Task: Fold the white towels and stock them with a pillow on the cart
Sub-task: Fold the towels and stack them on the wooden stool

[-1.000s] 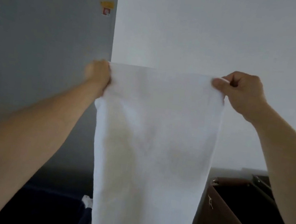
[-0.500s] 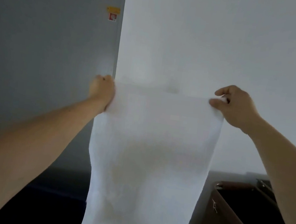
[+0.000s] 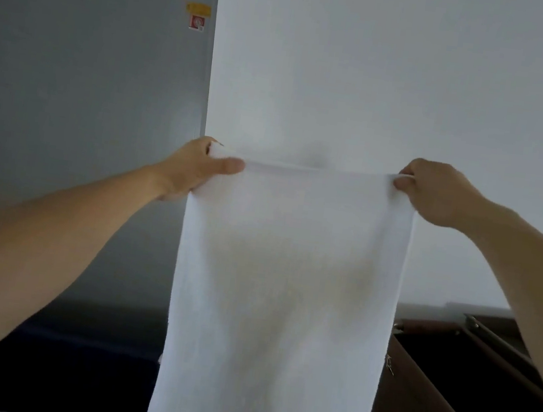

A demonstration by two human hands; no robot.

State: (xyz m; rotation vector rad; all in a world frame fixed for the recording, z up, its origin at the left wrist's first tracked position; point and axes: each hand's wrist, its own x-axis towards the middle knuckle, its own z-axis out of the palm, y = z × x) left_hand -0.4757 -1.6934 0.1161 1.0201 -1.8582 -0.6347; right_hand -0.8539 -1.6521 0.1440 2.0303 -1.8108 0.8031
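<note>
White wall behind; left hand point(image 3: 195, 168) & right hand point(image 3: 437, 193) both pinching towel point(image 3: 282, 293) top corners, letting it hang flat, prob. for folding.

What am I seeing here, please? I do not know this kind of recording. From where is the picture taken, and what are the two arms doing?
There is no machine: a person wears a camera on the head, so the view looks forward past their own bare arms. The left hand and the right hand each pinch one top corner of a white towel, held up spread out in front of a pale wall. The towel hangs straight down, past the bottom of the picture. At lower right stands a dark brown open bin. No table surface or pillow is visible.
</note>
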